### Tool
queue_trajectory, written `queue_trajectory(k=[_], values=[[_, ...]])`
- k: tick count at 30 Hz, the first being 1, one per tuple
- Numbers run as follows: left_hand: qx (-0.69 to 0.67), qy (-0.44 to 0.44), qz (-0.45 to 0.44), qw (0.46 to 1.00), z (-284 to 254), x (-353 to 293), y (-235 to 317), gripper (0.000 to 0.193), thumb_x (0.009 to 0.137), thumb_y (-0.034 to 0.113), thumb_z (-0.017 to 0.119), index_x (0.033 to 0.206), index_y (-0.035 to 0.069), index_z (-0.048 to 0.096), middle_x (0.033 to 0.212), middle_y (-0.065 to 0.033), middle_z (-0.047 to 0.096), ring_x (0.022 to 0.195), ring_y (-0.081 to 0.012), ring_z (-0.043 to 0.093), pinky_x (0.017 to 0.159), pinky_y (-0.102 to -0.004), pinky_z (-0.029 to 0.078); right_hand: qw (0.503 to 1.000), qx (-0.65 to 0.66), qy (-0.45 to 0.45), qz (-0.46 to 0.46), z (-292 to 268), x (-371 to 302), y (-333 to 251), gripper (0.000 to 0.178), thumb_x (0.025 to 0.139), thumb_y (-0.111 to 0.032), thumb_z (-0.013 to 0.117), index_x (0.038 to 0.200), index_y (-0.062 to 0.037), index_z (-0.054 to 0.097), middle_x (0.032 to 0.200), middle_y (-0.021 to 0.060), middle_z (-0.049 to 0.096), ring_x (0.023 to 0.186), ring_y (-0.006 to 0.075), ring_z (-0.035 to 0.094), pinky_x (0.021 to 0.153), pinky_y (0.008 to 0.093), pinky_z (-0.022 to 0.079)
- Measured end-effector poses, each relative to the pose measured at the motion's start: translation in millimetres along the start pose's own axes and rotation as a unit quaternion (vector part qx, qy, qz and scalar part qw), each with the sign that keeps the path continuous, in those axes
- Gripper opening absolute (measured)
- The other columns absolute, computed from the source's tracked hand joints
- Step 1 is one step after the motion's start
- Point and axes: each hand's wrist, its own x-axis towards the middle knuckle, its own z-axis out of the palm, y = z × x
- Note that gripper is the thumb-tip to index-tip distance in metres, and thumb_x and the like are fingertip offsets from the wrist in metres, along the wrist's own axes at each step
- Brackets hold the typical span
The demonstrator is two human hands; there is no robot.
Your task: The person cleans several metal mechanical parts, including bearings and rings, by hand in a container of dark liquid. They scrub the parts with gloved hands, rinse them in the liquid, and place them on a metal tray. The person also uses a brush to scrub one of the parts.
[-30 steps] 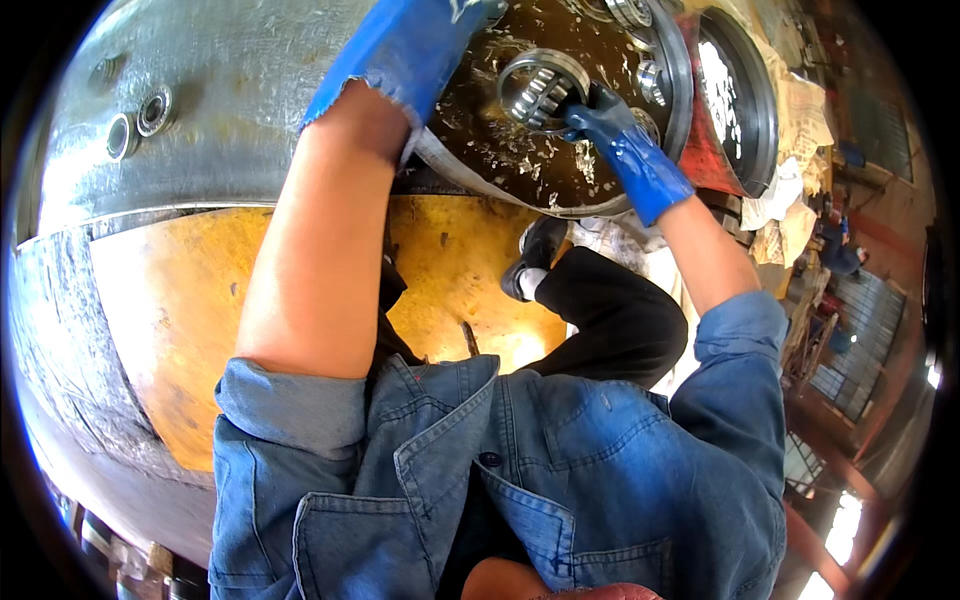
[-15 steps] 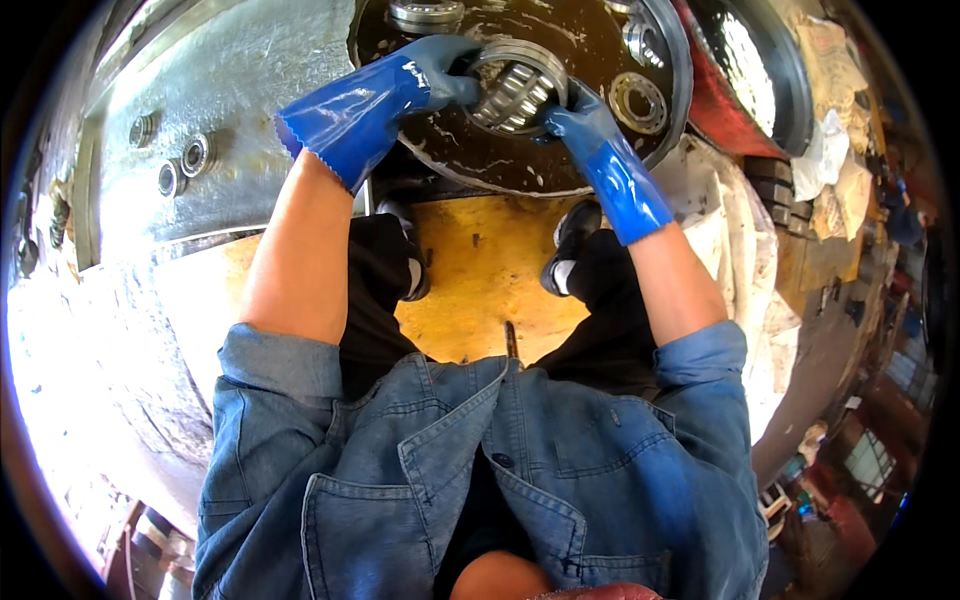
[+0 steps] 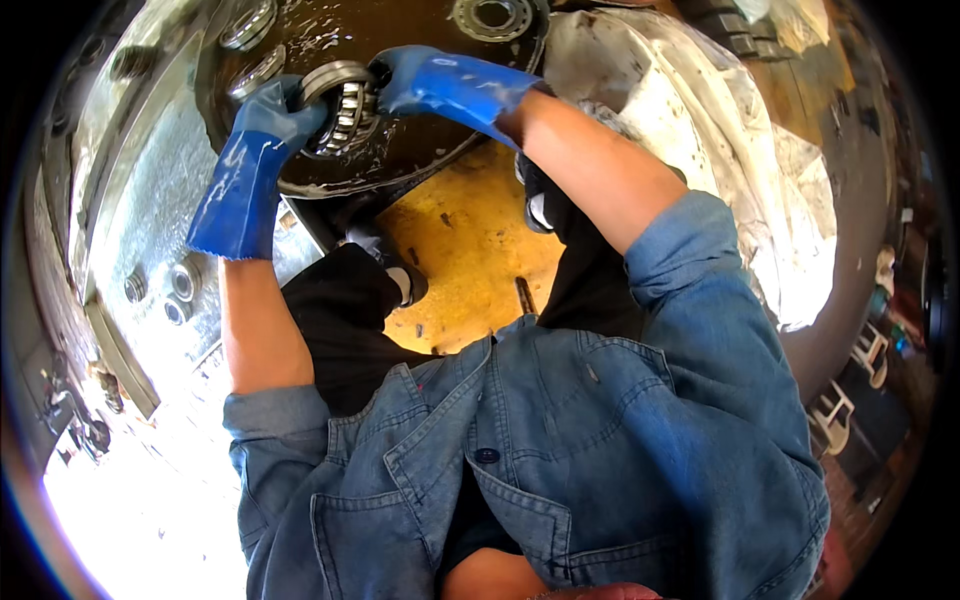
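A large steel roller bearing [image 3: 352,112] is held between both of my hands, tilted so its rollers show inside the outer ring. My left hand [image 3: 284,118], in a blue rubber glove, grips its left side. On the upper right side of the ring, my right hand [image 3: 402,82] in a matching glove has its fingers closed; the fingertips are partly hidden. Below the bearing is a round tub [image 3: 350,188] of dark brown liquid. Two more bearings, an upper one [image 3: 248,25] and a lower one [image 3: 258,72], sit at the tub's left, beyond my left hand.
A flat bearing [image 3: 493,16] lies at the far right in the tub. Several small bearings [image 3: 185,280] rest on a shiny metal sheet [image 3: 165,215] at left. A stained white sheet [image 3: 700,150] drapes at right, near a tyre [image 3: 735,30]. My feet are on a yellow board [image 3: 460,235].
The view has swung, so the tub and my hands appear farther left and the red drum is gone from sight. The bearing has been turned more edge-on, still in both hands.
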Motion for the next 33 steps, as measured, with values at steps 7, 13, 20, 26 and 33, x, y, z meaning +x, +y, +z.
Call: queue_trajectory(k=[7,13,20,26,33], values=[[0.369,-0.002,-0.088,0.925,31,7,29,0.043,0.081,0.048,0.071,0.104,0.012,0.072,0.098,-0.0159,0.073,0.093,-0.0317,0.071,0.087,-0.0401,0.054,0.974,-0.139,0.147,-0.097,4,-38,3,0.047,0.079,-0.024,0.07,0.123,-0.0061,0.065,0.113,0.0179,0.069,0.104,0.0339,0.066,0.09,0.0422,0.052],[0.337,-0.045,-0.161,0.926,50,6,23,0.055,0.073,0.047,0.072,0.11,0.006,0.072,0.108,-0.0218,0.071,0.102,-0.0367,0.069,0.09,-0.0416,0.054,0.963,-0.141,0.227,-0.045,-11,-38,-16,0.047,0.086,-0.034,0.063,0.127,-0.0111,0.064,0.125,0.0164,0.066,0.118,0.0355,0.062,0.101,0.0434,0.049],[0.231,-0.119,-0.168,0.951,66,11,-8,0.046,0.072,0.047,0.072,0.091,0.005,0.073,0.089,-0.0177,0.072,0.083,-0.0283,0.07,0.076,-0.0396,0.053,0.911,-0.013,0.39,-0.137,-38,-54,-4,0.035,0.082,-0.033,0.066,0.103,-0.0047,0.069,0.095,0.0233,0.071,0.087,0.0398,0.07,0.082,0.0463,0.055],[0.356,-0.137,-0.147,0.913,72,0,16,0.035,0.077,0.031,0.071,0.103,0.008,0.074,0.1,-0.0179,0.073,0.098,-0.035,0.07,0.09,-0.043,0.054,0.884,-0.01,0.442,-0.155,-51,-65,0,0.032,0.082,-0.03,0.064,0.1,-0.0047,0.07,0.095,0.023,0.071,0.088,0.0403,0.069,0.081,0.0468,0.055],[0.473,-0.107,-0.037,0.874,83,-6,23,0.03,0.077,0.028,0.069,0.102,0.012,0.074,0.102,-0.018,0.072,0.098,-0.0353,0.068,0.085,-0.0423,0.055,0.903,-0.012,0.411,-0.127,-64,-74,5,0.03,0.084,-0.032,0.062,0.097,-0.0068,0.07,0.091,0.0221,0.071,0.086,0.0393,0.069,0.079,0.0471,0.055]])
